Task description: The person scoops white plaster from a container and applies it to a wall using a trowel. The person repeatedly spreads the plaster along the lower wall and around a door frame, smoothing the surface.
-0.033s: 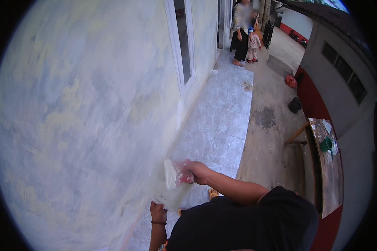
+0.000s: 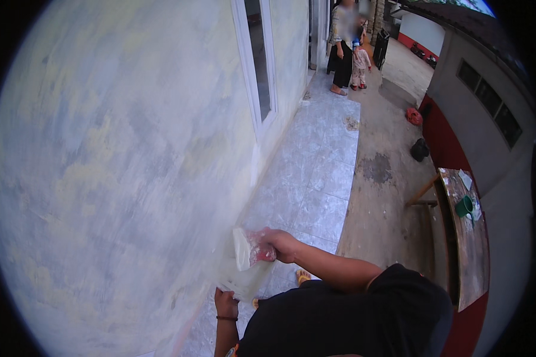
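Observation:
My right hand (image 2: 283, 246) is closed around a red putty scraper (image 2: 261, 247), whose broad edge carries a thick band of white putty (image 2: 242, 249). Lower down and closer to the wall, my left hand (image 2: 226, 303) grips the edge of a pale, see-through-looking flat board (image 2: 244, 281). White smears lie on this board, and the scraper is just above it; whether they touch I cannot tell. Left of both hands rises a wall (image 2: 119, 160) with cloudy white, grey and yellowish patches.
A white-framed window (image 2: 259, 65) interrupts the wall. Smeared grey tiles (image 2: 318, 172) run along its foot. To the right stands a wooden table (image 2: 473, 262) bearing a green mug (image 2: 464, 206). Farther off, a person (image 2: 342, 53) stands beside a smaller person (image 2: 361, 62).

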`<state>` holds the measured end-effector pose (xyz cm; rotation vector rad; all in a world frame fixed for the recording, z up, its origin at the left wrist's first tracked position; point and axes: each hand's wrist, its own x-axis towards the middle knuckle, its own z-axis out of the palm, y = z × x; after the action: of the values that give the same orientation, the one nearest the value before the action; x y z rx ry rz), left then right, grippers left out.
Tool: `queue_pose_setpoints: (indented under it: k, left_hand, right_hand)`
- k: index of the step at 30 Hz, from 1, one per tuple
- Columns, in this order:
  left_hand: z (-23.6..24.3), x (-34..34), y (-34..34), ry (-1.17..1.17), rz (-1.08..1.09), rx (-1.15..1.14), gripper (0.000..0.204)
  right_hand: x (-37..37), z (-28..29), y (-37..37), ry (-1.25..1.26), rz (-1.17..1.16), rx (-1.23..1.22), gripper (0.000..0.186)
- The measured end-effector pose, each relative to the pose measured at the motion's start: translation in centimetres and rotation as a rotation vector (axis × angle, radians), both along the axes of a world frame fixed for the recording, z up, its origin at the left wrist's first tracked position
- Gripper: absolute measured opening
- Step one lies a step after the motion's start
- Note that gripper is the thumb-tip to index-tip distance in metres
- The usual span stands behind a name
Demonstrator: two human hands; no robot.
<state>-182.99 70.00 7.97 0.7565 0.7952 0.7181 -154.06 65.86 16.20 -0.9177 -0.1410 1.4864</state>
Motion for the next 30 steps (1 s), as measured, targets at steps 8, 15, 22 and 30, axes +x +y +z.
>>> queue_pose_setpoints:
  k: [8, 15, 22, 30]
  left_hand:
    - [-1.4, 5.6, -2.2, 0.215, 0.011, 0.299, 0.058]
    - [-2.3, 7.5, -3.4, 0.062, 0.06, 0.076, 0.06]
    - [-4.6, 7.7, -4.0, 0.253, -0.011, 0.418, 0.06]
    - [-1.6, 9.2, -4.6, 0.066, 0.07, 0.115, 0.06]
  right_hand:
    - [6.0, -0.3, -0.2, -0.005, 0.119, 0.007, 0.026]
    - [8.4, -0.7, -0.6, 0.015, 0.143, -0.013, 0.029]
    - [9.5, -0.9, -0.8, 0.002, 0.149, -0.03, 0.026]
    - [10.1, -1.3, -1.0, 0.024, 0.133, -0.022, 0.028]
